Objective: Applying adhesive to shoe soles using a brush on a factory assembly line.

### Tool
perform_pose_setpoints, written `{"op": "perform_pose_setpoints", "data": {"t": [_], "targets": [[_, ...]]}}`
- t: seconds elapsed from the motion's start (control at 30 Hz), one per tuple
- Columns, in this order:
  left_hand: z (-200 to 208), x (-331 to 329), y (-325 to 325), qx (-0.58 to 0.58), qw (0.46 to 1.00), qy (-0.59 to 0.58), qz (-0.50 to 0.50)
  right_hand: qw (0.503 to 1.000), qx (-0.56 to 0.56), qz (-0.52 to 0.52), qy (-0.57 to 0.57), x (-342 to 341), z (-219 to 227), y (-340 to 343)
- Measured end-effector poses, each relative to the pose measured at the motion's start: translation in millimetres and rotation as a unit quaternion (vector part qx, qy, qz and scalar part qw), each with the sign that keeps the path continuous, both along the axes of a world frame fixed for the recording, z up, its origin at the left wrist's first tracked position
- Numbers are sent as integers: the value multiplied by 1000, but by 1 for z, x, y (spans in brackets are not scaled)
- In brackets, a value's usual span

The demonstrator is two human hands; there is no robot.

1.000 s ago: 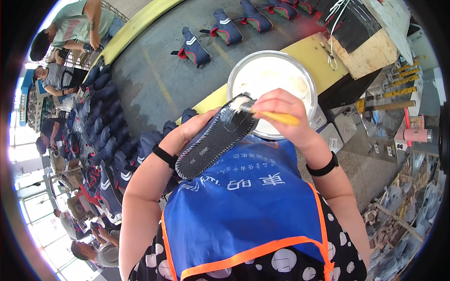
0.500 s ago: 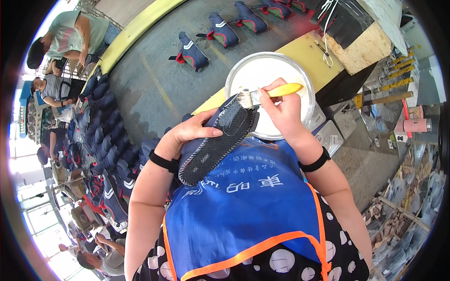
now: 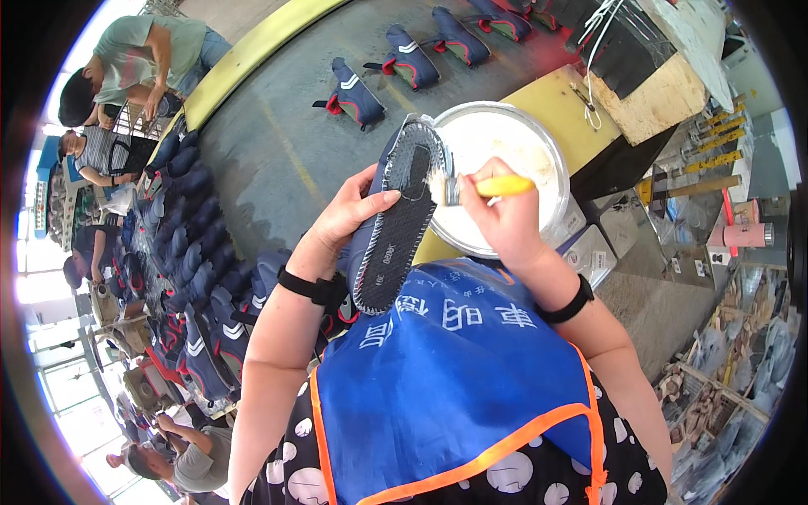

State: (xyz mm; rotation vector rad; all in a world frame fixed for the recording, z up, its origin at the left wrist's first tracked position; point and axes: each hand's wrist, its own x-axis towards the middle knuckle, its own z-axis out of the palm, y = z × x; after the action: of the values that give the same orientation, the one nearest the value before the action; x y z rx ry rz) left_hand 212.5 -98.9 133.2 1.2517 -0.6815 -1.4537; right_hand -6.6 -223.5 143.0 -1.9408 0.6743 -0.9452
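My left hand [image 3: 353, 210] is closed round a navy shoe upper [image 3: 400, 219], its black stitched underside turned up and its thumb side lying on that face. Wet white glue shows along the toe end. In my right hand [image 3: 509, 215] is a paintbrush [image 3: 503, 186] with a yellow handle, held in a pinch. Its whitish bristles touch or nearly touch the right edge of the underside. Just beyond the brush stands a round bucket [image 3: 557, 160] of white glue, partly hidden by my right hand.
Several navy shoe uppers [image 3: 353, 94] ride spaced out on the grey conveyor belt [image 3: 278, 126] beyond me. A heap of navy uppers [image 3: 177, 252] lies at the left. Co-workers [image 3: 143, 59] are on the far left. A pink cup [image 3: 749, 235] and a hammer [image 3: 699, 183] are at right.
The upper has turned more upright, its toe end swinging away from me. The brush has moved from the toe end down to the right edge. Uppers on the belt have shifted slightly right.
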Motion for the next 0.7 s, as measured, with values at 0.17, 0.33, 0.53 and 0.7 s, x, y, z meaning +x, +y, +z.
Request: {"op": "perform_pose_setpoints", "data": {"t": [0.17, 0.33, 0.53, 0.7], "targets": [[1, 6, -2, -14, 999, -43, -12, 999, 2, 23, -26, 1, 9, -7], [14, 4, -8, -26, 996, -65, -64, 993, -118, -6, -16, 18, 18, -62], [5, 4, -4, -14, 994, -49, -98, 993, -93, -8, -76, 26, 32, -68], [0, 10, 1, -13, 996, 29, -78, 999, -9, -1, 34, 9, 14, -15]]}}
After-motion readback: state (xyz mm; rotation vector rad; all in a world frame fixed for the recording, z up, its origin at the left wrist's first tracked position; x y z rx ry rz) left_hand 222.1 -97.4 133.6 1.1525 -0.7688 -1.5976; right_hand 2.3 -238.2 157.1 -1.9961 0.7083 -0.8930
